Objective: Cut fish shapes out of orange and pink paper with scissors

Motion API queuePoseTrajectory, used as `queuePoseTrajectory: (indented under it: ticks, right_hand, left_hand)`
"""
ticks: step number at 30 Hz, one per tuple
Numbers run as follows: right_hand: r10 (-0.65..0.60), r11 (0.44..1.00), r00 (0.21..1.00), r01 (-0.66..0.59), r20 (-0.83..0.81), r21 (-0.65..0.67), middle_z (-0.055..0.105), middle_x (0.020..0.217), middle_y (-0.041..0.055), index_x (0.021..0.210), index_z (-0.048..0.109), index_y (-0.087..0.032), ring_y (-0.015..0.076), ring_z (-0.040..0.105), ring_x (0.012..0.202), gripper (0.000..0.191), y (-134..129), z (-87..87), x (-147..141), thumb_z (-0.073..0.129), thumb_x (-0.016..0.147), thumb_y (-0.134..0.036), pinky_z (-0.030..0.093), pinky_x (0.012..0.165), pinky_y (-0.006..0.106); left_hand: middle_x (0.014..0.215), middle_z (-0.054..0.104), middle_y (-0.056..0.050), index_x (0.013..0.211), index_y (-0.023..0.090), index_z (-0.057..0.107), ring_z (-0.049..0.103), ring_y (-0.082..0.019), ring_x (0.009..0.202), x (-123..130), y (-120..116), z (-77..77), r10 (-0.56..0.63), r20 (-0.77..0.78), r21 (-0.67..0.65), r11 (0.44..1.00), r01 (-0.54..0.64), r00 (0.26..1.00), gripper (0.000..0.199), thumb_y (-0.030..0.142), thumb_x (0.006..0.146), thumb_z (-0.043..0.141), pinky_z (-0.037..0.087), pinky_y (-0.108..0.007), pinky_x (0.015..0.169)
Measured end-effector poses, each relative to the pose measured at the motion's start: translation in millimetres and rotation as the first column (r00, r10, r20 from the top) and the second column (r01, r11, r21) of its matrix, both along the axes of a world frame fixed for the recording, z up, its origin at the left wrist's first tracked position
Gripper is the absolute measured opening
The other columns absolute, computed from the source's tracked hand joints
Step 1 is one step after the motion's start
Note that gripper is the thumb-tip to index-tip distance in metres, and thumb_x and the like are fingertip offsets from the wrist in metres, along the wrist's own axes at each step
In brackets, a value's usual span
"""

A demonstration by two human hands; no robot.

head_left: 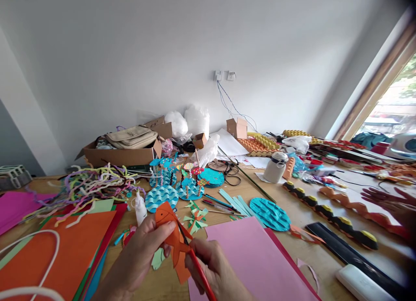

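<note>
My left hand point(143, 244) pinches a piece of orange paper point(165, 220) between thumb and fingers. Part of the paper is cut to a fish-like outline, with an eye and a curved line drawn on it. In my right hand point(211, 262) is a pair of red-handled scissors point(199, 268), the dark blades lying at the paper's edge by the tail end. A strip of orange paper hangs below the blades. Just beyond my hands stand a white glue bottle point(140, 208) and a wavy blue paper disc point(161, 198). A green paper cutout point(158, 258) lies partly hidden beneath.
Coloured sheets with an orange one point(65, 253) on top lie left, a pink sheet point(243, 253) right. Pipe cleaners point(100, 184) pile up behind. Farther right are a black-and-yellow egg-carton strip point(328, 212), a white case point(367, 281) and another person's hand point(390, 201).
</note>
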State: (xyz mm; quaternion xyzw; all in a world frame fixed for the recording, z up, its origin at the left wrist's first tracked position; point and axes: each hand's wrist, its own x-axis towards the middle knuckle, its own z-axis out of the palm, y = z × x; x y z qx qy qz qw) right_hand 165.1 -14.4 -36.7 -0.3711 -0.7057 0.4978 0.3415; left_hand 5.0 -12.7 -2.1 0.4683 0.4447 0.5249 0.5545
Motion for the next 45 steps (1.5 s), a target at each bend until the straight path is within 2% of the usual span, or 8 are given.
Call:
queuePoseTrajectory:
  ticks: [3, 9, 17, 24, 29, 35, 39, 45]
  right_hand:
    - [0.006, 1.000, 1.000, -0.005, -0.025, 0.005, 0.035, 0.047, -0.0063, 0.057, 0.038, -0.019, 0.0058, 0.030, 0.042, 0.044, -0.2, 0.1, -0.2, 0.045, 0.088, -0.049, 0.022, 0.039, 0.018]
    - [0.000, 1.000, 1.000, 0.000, -0.023, -0.007, 0.034, 0.046, -0.0067, 0.058, 0.040, -0.019, 0.0060, 0.030, 0.042, 0.043, 0.6, -0.1, -0.6, 0.045, 0.087, -0.050, 0.022, 0.039, 0.019]
    - [0.004, 0.997, 1.000, -0.003, 0.011, -0.071, 0.033, 0.048, -0.0074, 0.058, 0.040, -0.019, 0.0059, 0.030, 0.043, 0.037, -1.0, 0.6, -0.1, 0.049, 0.086, -0.042, 0.022, 0.039, 0.018]
    - [0.018, 1.000, 1.000, -0.018, -0.019, 0.000, 0.036, 0.048, -0.0070, 0.059, 0.040, -0.018, 0.0055, 0.032, 0.043, 0.042, -0.4, -0.3, 1.7, 0.047, 0.089, -0.046, 0.023, 0.040, 0.018]
    - [0.010, 0.999, 1.000, -0.009, -0.028, 0.039, 0.037, 0.048, -0.0067, 0.059, 0.040, -0.018, 0.0062, 0.031, 0.045, 0.043, 0.4, -2.3, 3.1, 0.046, 0.090, -0.047, 0.022, 0.040, 0.019]
    - [0.015, 1.000, 0.999, -0.014, -0.029, 0.020, 0.038, 0.049, -0.0061, 0.061, 0.042, -0.018, 0.0060, 0.032, 0.044, 0.043, -0.7, -4.0, 4.5, 0.044, 0.091, -0.049, 0.022, 0.040, 0.018]
    - [0.018, 1.000, 1.000, -0.018, -0.010, -0.008, 0.038, 0.048, -0.0065, 0.062, 0.044, -0.018, 0.0058, 0.033, 0.043, 0.039, -0.8, -4.5, 3.2, 0.046, 0.090, -0.044, 0.024, 0.040, 0.018]
    - [-0.001, 0.999, 1.000, 0.002, 0.008, -0.050, 0.036, 0.047, -0.0075, 0.059, 0.042, -0.018, 0.0055, 0.034, 0.043, 0.027, -0.4, -1.9, 1.4, 0.050, 0.084, -0.025, 0.025, 0.040, 0.016]
  left_hand:
    - [0.052, 0.050, 0.005, 0.057, 0.018, 0.055, 0.042, -0.010, 0.049, -0.5, 0.5, -0.3, -0.002, -0.009, 0.002, 1.000, 0.002, 1.000, 0.024, 0.035, 0.071, 0.065, 0.041, -0.020, 0.044]
    - [0.050, 0.051, 0.004, 0.055, 0.019, 0.055, 0.044, -0.011, 0.049, 0.7, 1.3, -1.2, 0.097, -0.046, 0.009, 0.995, -0.096, 0.994, 0.026, 0.038, 0.069, 0.067, 0.040, -0.020, 0.045]
    - [0.047, 0.052, 0.004, 0.051, 0.018, 0.054, 0.044, -0.010, 0.046, 3.9, 1.2, 5.1, 0.076, -0.088, 0.013, 0.997, -0.075, 0.993, 0.028, 0.039, 0.067, 0.065, 0.038, -0.021, 0.045]
    - [0.047, 0.050, 0.004, 0.050, 0.018, 0.054, 0.042, -0.010, 0.046, 3.7, 2.2, 5.6, 0.068, -0.102, -0.006, 0.998, -0.069, 0.992, 0.028, 0.040, 0.064, 0.065, 0.037, -0.021, 0.044]
    - [0.049, 0.050, 0.004, 0.054, 0.018, 0.054, 0.042, -0.010, 0.047, 1.9, 1.4, 1.3, 0.059, -0.104, 0.000, 0.998, -0.059, 0.993, 0.027, 0.039, 0.068, 0.064, 0.038, -0.021, 0.046]
    - [0.052, 0.053, 0.005, 0.059, 0.018, 0.056, 0.044, -0.011, 0.050, 1.0, 3.1, -2.1, 0.070, -0.062, 0.004, 0.998, -0.070, 0.996, 0.023, 0.037, 0.069, 0.065, 0.039, -0.021, 0.049]
    - [0.055, 0.056, 0.004, 0.062, 0.018, 0.058, 0.047, -0.011, 0.053, 0.5, 2.7, -3.1, 0.060, -0.075, 0.006, 0.998, -0.060, 0.995, 0.022, 0.037, 0.072, 0.064, 0.041, -0.021, 0.051]
    - [0.051, 0.053, 0.004, 0.057, 0.018, 0.055, 0.044, -0.011, 0.049, 1.3, 0.3, -3.1, 0.034, -0.087, 0.027, 0.999, -0.032, 0.996, 0.027, 0.038, 0.073, 0.063, 0.038, -0.021, 0.046]
